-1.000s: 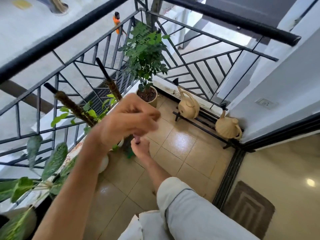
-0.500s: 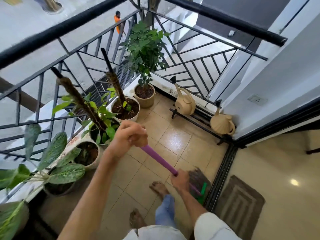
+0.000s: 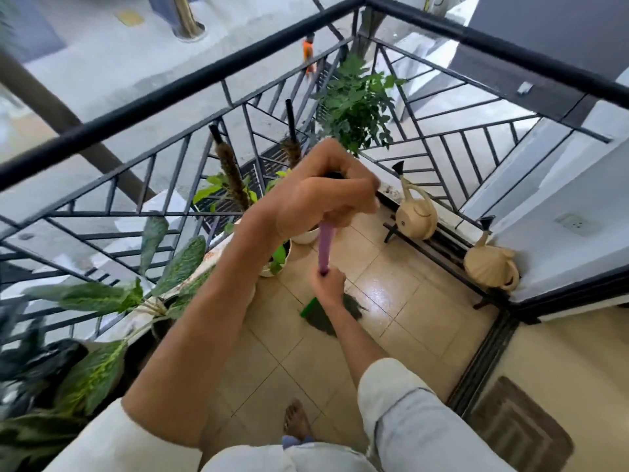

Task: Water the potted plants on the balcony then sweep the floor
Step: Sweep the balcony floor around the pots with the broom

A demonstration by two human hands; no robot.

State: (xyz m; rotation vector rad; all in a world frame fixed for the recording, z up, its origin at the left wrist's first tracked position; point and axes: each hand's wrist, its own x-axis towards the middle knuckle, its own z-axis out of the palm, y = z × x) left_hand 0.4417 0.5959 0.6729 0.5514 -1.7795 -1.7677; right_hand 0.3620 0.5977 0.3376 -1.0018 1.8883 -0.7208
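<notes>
I hold a broom with a purple handle point(image 3: 324, 247) nearly upright over the tan balcony tiles point(image 3: 401, 321). My left hand point(image 3: 320, 195) grips the handle's top end. My right hand point(image 3: 329, 287) is closed around the handle lower down, just above the green head and dark bristles point(image 3: 320, 318), which rest on the tiles in the middle of the floor. Potted plants line the railing on the left: a large-leaved one point(image 3: 102, 301), two with moss poles point(image 3: 235, 178), and a bushy one point(image 3: 357, 103) in the far corner.
A black metal railing point(image 3: 211, 76) closes the balcony on the left and far sides. Two beige watering cans point(image 3: 415, 212) point(image 3: 490, 267) sit on a low black rack along the far edge. My bare foot point(image 3: 296, 420) stands on the tiles. A brown mat point(image 3: 520, 430) lies indoors beyond the door track.
The broom head has swung left from near the door track to the middle of the floor, and the handle has gone from slanted to nearly upright. Both hands kept their grip.
</notes>
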